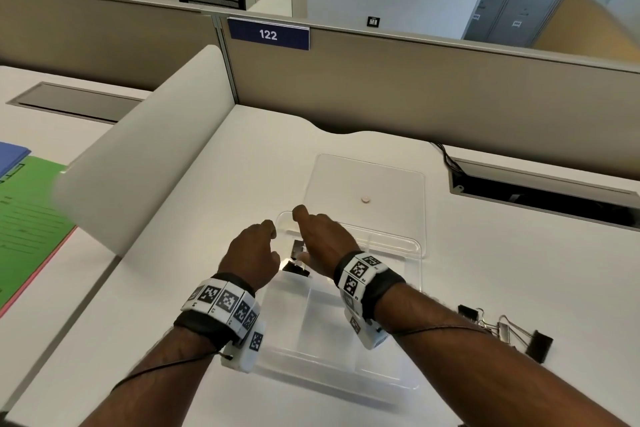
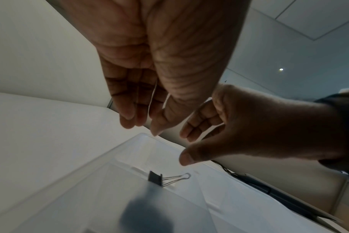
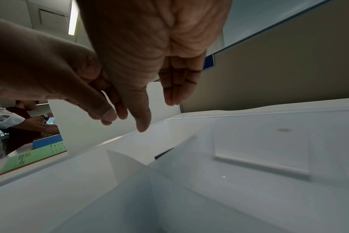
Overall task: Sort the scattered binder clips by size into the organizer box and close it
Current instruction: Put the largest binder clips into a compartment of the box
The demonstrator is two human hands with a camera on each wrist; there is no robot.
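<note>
- We hover our left hand [image 1: 251, 258] and right hand [image 1: 323, 241], fingers loose and holding nothing, over the clear plastic organizer box [image 1: 391, 381].
- Small black binder clip [image 2: 155, 178] lies inside.

white worktop [image 1: 194, 253] with box and clips

a clear box [image 1: 346, 350] lies open at the middle; loose clips [image 1: 509, 331] lie just right of it.

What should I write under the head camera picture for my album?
Two empty hands, left hand and right hand, hover over an open clear box holding black clips; more clips wait on the desk.
</note>
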